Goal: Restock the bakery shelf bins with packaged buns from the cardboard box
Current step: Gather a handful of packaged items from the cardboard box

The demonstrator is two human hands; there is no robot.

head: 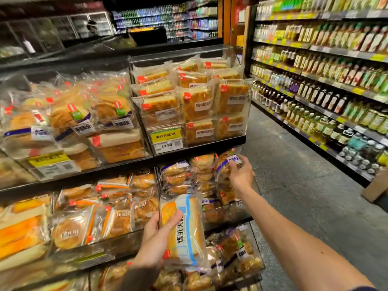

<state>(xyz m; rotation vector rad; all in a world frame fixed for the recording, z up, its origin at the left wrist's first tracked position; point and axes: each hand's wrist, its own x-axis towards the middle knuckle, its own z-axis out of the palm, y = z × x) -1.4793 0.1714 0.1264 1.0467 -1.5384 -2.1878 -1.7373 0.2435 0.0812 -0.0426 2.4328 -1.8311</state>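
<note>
My left hand (156, 238) grips a white-and-blue packaged bread (184, 229), held upright in front of the middle shelf. My right hand (241, 173) reaches into the right-end clear bin (228, 213) of the middle shelf, fingers closed on the top of a clear bun packet with a blue band (225, 164). That packet stands among other bun packets (178, 177) stacked in the bin. The cardboard box is only partly visible at the right edge (375, 185), on the floor.
Upper shelf bins hold sliced bread packs (197, 101) and round buns (109, 110), with yellow price tags (167, 136). A lower bin (237, 253) holds more bun packets. An aisle floor (304, 185) runs to the right, bordered by bottle shelves (327, 91).
</note>
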